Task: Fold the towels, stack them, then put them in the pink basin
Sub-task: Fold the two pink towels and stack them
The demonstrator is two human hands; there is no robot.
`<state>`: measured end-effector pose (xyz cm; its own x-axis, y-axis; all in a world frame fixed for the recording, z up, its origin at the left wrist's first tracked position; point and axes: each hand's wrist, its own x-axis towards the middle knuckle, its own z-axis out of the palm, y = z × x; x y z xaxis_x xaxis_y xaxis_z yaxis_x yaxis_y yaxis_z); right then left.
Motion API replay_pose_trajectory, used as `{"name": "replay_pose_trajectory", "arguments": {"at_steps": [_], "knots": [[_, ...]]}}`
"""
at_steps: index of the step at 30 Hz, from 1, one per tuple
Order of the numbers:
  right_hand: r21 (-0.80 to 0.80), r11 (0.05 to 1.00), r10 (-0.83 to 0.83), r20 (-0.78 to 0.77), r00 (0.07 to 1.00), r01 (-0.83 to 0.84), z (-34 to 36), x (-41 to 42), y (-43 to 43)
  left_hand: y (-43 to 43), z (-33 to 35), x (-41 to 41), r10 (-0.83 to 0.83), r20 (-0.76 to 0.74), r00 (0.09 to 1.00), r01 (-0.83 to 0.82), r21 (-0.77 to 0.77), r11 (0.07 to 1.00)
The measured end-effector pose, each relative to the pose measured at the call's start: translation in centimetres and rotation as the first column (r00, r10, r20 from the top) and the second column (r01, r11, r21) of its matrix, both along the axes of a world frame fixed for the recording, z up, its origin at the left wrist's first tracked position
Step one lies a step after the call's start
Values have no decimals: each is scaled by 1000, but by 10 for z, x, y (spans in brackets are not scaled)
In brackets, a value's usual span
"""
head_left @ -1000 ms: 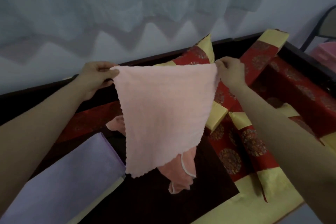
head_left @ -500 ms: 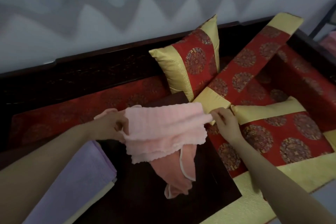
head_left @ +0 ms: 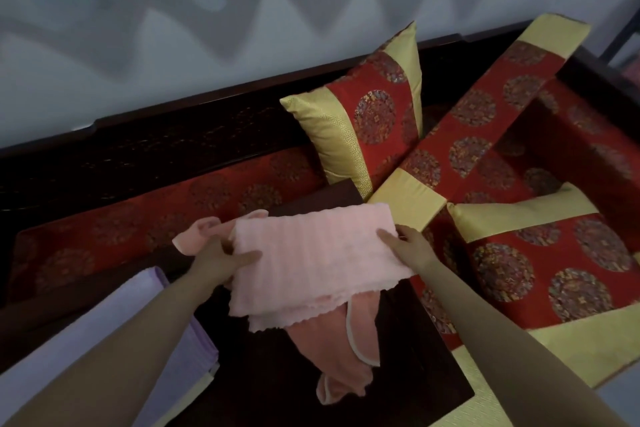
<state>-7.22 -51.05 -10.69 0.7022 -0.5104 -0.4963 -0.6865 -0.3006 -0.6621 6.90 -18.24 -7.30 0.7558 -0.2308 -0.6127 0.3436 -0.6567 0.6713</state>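
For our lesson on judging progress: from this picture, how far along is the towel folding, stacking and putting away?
Done: the lavender towel lies folded flat. In hand: the left hand and right hand hold the light pink towel, doubled over, by its ends. Left: the salmon towel beneath lies crumpled, these are not stacked, and no pink basin shows.

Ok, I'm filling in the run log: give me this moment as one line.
step: folding light pink towel | left hand: grips left edge | right hand: grips right edge | beneath: darker pink towel, unfolded
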Motion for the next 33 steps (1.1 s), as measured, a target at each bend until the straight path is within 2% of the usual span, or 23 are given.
{"name": "replay_pose_trajectory", "arguments": {"at_steps": [2,4,6,8,10,12,13,14,16,18,20,22,24,26,27,30,33], "knots": [[-108,994,40,58,998,-33,-6,4,6,-7,-5,-4,133,-11,991,-133,-64,989],[-154,988,-5,136,991,26,-9,6,11,-13,-6,-7,247,16,969,-244,-97,965],[-181,978,-64,213,975,104,-7,5,15,-19,0,-14,309,122,943,-300,-87,950],[-253,948,-121,276,954,194,-2,3,20,-21,2,-23,302,249,920,-310,-5,951],[-354,903,-171,225,959,244,4,-3,25,-18,3,-35,254,208,945,-276,85,958],[-445,880,-129,105,986,163,2,-11,29,-13,1,-46,174,67,983,-182,148,972],[-473,875,-86,53,995,101,0,-15,31,-9,0,-52,116,66,991,-126,181,975],[-495,868,-47,14,999,48,-2,-20,33,-7,0,-55,71,138,988,-98,195,976],[-533,846,-5,-4,1000,2,-6,-26,34,-4,4,-63,66,386,920,-122,123,985],[-533,846,0,63,998,34,-1,-29,30,-3,16,-72,129,493,860,-157,16,987],[-458,884,-32,141,990,94,7,-32,21,1,24,-81,180,461,869,-180,-45,983],[-373,921,-55,166,985,115,11,-38,11,6,22,-88,119,383,916,-140,28,990],[-308,948,-51,108,993,82,12,-42,4,12,14,-92,-30,257,966,-15,169,986],[-259,966,-11,-24,1000,4,12,-42,2,13,7,-92,-62,124,990,35,210,977],[-220,976,-5,-55,998,-8,11,-41,3,11,4,-90,-27,112,993,6,189,982],[-57,995,-87,-4,996,86,12,-32,11,0,1,-82,176,93,980,-185,92,978],[-40,991,-130,15,991,130,12,-21,18,-9,2,-75,380,-84,921,-383,-26,923]]}}
